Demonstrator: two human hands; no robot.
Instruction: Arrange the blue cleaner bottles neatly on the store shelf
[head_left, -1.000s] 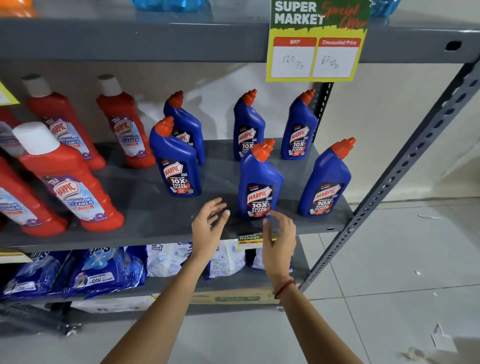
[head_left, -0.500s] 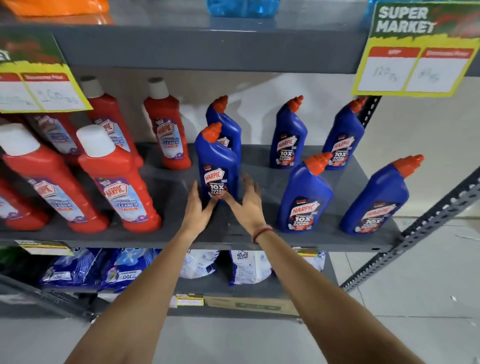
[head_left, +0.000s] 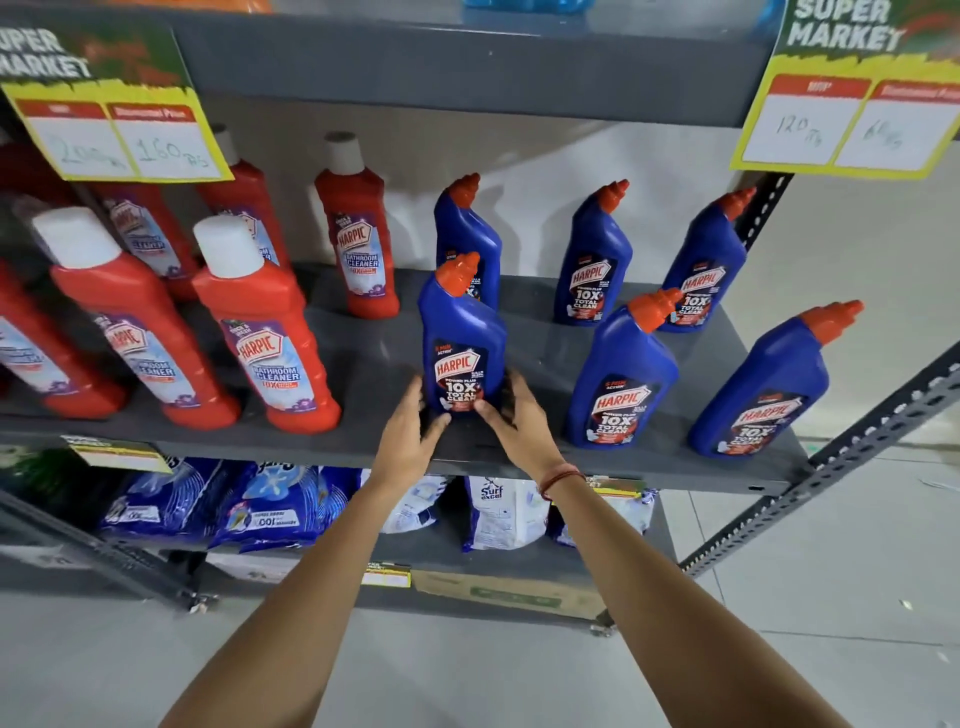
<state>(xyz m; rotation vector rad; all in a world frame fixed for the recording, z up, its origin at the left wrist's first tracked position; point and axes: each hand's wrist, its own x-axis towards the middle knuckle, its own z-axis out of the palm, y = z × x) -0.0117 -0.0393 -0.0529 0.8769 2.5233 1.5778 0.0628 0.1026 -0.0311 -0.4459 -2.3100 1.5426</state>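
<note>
Several blue cleaner bottles with orange caps stand on the grey shelf (head_left: 363, 364). The front left blue bottle (head_left: 462, 332) stands upright, and both hands clasp its base. My left hand (head_left: 410, 436) presses its left side and my right hand (head_left: 519, 426) presses its right side. Two more front bottles stand to the right, one in the middle (head_left: 621, 374) and one at the shelf's right end (head_left: 763, 389). Three blue bottles stand in the back row, at the left (head_left: 467, 234), the centre (head_left: 592, 260) and the right (head_left: 706, 265).
Several red bathroom cleaner bottles (head_left: 265, 332) fill the shelf's left half. Yellow price cards hang from the upper shelf at left (head_left: 119, 135) and right (head_left: 852, 119). Detergent packs (head_left: 270, 504) lie on the lower shelf. A slanted metal brace (head_left: 857, 447) runs along the right side.
Both hands moved from near the middle front bottle to the front left bottle and closed on its base. The camera swung left, bringing more red bottles into view.
</note>
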